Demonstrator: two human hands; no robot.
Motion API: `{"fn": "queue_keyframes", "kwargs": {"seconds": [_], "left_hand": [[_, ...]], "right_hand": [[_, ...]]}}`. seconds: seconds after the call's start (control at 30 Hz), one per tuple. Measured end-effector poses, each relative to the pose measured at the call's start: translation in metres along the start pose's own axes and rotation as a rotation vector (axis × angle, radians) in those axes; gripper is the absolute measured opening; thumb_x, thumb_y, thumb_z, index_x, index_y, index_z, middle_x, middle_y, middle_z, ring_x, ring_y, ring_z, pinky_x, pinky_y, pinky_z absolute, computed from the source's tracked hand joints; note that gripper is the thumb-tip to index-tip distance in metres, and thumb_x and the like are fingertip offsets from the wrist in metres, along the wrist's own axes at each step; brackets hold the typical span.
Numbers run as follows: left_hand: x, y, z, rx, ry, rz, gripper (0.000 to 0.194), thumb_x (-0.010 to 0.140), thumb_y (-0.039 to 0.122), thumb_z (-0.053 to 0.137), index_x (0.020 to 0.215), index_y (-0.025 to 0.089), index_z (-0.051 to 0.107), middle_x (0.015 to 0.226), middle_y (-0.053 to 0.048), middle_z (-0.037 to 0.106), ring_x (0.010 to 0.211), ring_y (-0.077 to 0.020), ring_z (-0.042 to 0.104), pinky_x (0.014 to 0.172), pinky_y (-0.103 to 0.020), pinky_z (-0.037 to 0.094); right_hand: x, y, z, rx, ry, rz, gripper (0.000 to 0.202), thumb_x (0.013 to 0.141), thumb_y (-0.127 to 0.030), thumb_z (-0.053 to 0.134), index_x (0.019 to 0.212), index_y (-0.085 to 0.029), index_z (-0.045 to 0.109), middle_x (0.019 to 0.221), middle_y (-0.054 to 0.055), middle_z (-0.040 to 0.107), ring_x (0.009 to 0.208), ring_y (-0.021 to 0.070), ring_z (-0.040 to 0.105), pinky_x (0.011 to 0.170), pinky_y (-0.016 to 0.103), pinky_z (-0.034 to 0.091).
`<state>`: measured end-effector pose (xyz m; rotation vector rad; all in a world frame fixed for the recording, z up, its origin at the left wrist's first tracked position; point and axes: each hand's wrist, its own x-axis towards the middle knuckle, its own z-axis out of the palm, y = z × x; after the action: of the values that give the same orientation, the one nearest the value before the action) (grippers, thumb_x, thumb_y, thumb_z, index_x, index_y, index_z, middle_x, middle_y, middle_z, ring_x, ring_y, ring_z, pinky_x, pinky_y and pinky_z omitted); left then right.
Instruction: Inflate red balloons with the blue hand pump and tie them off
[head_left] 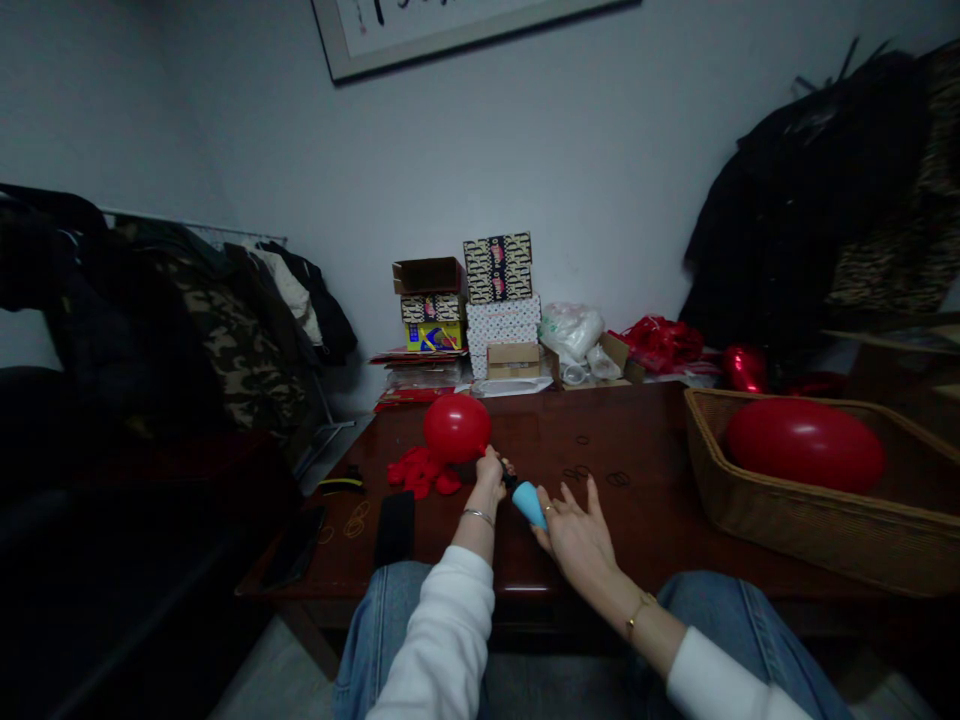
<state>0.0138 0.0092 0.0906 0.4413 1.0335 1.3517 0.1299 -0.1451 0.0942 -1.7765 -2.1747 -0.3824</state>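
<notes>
A partly inflated red balloon (456, 428) sits just beyond my left hand (490, 472), whose fingers are closed round its neck, by the dark nozzle of a hand balloon pump. The pump's light blue body (529, 505) points down toward my right hand (581, 532). That hand grips the near end of the pump between thumb and forefinger, with its other fingers stretched out. How the neck sits on the nozzle is hidden by my left fingers. A heap of uninflated red balloons (421, 472) lies left of my left hand.
A wicker basket (795, 535) with a large red balloon (806, 443) stands at the right. Dark rings (617, 480), yellow rubber bands (357, 520), a black phone-like slab (395, 528) and a yellow-black tool (343, 484) lie on the table. Stacked boxes (499, 268) stand behind.
</notes>
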Motion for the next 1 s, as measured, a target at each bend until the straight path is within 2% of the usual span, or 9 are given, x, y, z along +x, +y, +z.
{"fn": "queue_keyframes", "kwargs": {"seconds": [0.13, 0.27, 0.4, 0.57, 0.73, 0.87, 1.0], "left_hand": [[0.002, 0.003, 0.001, -0.011, -0.001, 0.0, 0.027, 0.088, 0.039, 0.047, 0.07, 0.019, 0.04, 0.049, 0.005, 0.037, 0.036, -0.0069, 0.036, 0.038, -0.018, 0.032], [0.006, 0.007, -0.003, -0.013, 0.01, 0.004, 0.028, 0.089, 0.037, 0.047, 0.068, 0.019, 0.04, 0.049, 0.006, 0.036, 0.035, -0.0065, 0.035, 0.037, -0.018, 0.03], [0.009, 0.009, -0.008, 0.007, 0.015, 0.007, 0.027, 0.092, 0.033, 0.039, 0.069, 0.02, 0.038, 0.048, 0.006, 0.036, 0.034, -0.0066, 0.035, 0.037, -0.018, 0.029], [0.01, 0.017, -0.014, 0.007, 0.027, 0.033, 0.026, 0.093, 0.031, 0.036, 0.07, 0.02, 0.037, 0.048, 0.006, 0.037, 0.034, -0.0068, 0.035, 0.038, -0.018, 0.029], [0.012, 0.018, -0.017, 0.009, 0.026, 0.044, 0.026, 0.093, 0.03, 0.034, 0.07, 0.02, 0.036, 0.047, 0.006, 0.037, 0.033, -0.0073, 0.035, 0.037, -0.018, 0.028], [0.012, 0.015, -0.016, 0.004, 0.021, 0.049, 0.026, 0.093, 0.032, 0.035, 0.07, 0.02, 0.036, 0.047, 0.006, 0.036, 0.034, -0.007, 0.034, 0.037, -0.018, 0.027], [0.009, 0.016, -0.016, 0.001, 0.025, 0.055, 0.026, 0.092, 0.035, 0.037, 0.07, 0.02, 0.037, 0.048, 0.006, 0.037, 0.034, -0.0068, 0.035, 0.037, -0.018, 0.028]], "right_hand": [[0.014, -0.009, 0.001, -0.012, 0.013, 0.017, 0.049, 0.087, -0.036, 0.047, 0.13, -0.011, 0.049, 0.108, 0.016, 0.067, 0.122, 0.0306, 0.048, 0.109, 0.054, -0.007], [0.013, -0.013, 0.002, -0.017, 0.029, 0.018, 0.049, 0.088, -0.036, 0.046, 0.131, -0.013, 0.048, 0.109, 0.015, 0.067, 0.122, 0.0295, 0.048, 0.108, 0.054, -0.008], [0.0, -0.009, 0.001, -0.01, 0.049, -0.011, 0.048, 0.088, -0.034, 0.045, 0.131, -0.014, 0.047, 0.113, 0.014, 0.065, 0.122, 0.0289, 0.048, 0.109, 0.054, -0.006], [-0.029, 0.008, -0.002, 0.03, 0.08, -0.042, 0.046, 0.087, -0.035, 0.046, 0.13, -0.016, 0.049, 0.12, 0.012, 0.062, 0.123, 0.0281, 0.047, 0.111, 0.054, -0.002], [-0.052, 0.021, -0.006, 0.029, 0.136, -0.064, 0.044, 0.087, -0.034, 0.046, 0.128, -0.017, 0.052, 0.117, 0.011, 0.064, 0.122, 0.0272, 0.049, 0.112, 0.055, 0.0], [-0.053, 0.02, -0.007, 0.021, 0.143, -0.052, 0.043, 0.088, -0.034, 0.045, 0.126, -0.018, 0.053, 0.114, 0.01, 0.066, 0.121, 0.0273, 0.049, 0.111, 0.056, 0.0], [-0.043, 0.012, -0.005, 0.009, 0.112, -0.033, 0.043, 0.088, -0.034, 0.044, 0.127, -0.018, 0.052, 0.114, 0.011, 0.066, 0.121, 0.0276, 0.05, 0.111, 0.055, -0.001]]}}
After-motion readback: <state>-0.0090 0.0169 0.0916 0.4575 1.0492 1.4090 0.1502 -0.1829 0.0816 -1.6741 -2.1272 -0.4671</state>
